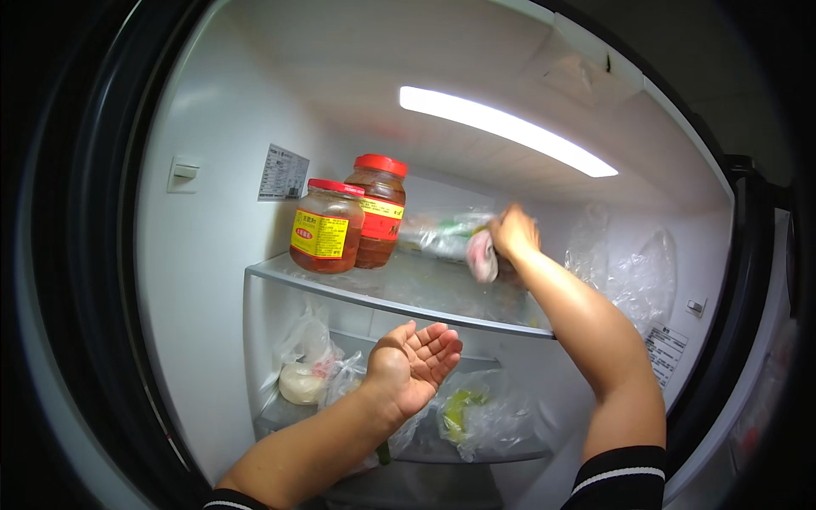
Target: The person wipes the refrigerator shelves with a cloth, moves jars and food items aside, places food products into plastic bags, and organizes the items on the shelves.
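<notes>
My right hand (515,231) reaches to the back of the upper glass shelf (399,293) in an open fridge. Its fingers are closed round a bunched pink and white cloth (482,257), which hangs down over the shelf. Just left of it lies a clear plastic bag (433,235) with something green and white in it. In front of the shelf's edge, lower down, my left hand (414,361) is held palm up, fingers slightly curled, with nothing in it.
Two red-lidded jars, a shorter jar (327,229) and a taller jar (378,212), stand at the shelf's left. Crumpled clear plastic (642,272) lies against the right wall. Below, the lower shelf carries a bagged pale round item (302,382) and a bag with something yellow-green (461,414).
</notes>
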A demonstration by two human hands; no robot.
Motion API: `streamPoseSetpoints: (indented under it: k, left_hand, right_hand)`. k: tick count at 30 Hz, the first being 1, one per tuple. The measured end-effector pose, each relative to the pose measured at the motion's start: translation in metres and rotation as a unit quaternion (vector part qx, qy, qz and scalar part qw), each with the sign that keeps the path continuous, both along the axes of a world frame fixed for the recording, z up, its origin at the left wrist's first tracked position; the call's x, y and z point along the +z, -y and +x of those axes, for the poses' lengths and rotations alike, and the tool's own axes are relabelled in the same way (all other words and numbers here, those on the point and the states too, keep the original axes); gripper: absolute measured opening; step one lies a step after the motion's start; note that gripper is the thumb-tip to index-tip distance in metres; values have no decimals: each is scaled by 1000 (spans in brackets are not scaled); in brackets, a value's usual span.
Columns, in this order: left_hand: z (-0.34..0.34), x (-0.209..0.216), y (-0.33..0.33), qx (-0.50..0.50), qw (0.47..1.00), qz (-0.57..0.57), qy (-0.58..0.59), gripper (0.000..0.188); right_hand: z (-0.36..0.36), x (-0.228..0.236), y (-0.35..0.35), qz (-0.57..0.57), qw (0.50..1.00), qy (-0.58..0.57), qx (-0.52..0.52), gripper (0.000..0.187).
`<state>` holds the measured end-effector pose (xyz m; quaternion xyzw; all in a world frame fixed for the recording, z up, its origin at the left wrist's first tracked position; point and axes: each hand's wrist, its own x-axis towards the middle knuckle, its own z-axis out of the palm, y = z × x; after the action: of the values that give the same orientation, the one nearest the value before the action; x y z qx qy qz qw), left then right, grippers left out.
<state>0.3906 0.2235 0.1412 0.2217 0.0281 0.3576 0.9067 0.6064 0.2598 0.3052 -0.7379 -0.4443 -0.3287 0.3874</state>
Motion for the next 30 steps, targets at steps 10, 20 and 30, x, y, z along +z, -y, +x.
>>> streamPoseSetpoints:
  k: [10, 20, 30]
  left_hand:
    - [-3, -7, -17, -3, 1000, -27, 11, 32]
    - [-8, -12, -22, -8, 999, -25, 33, 33]
    - [-7, -8, -9, -23, 999, 7, 29, 28]
  right_hand:
    - [-53, -24, 47, -200, 967, 155, -25, 66]
    - [-44, 9, 31, -320, 944, -31, -77, 92]
    - [-37, 39, -25, 88, 980, -116, 138, 29]
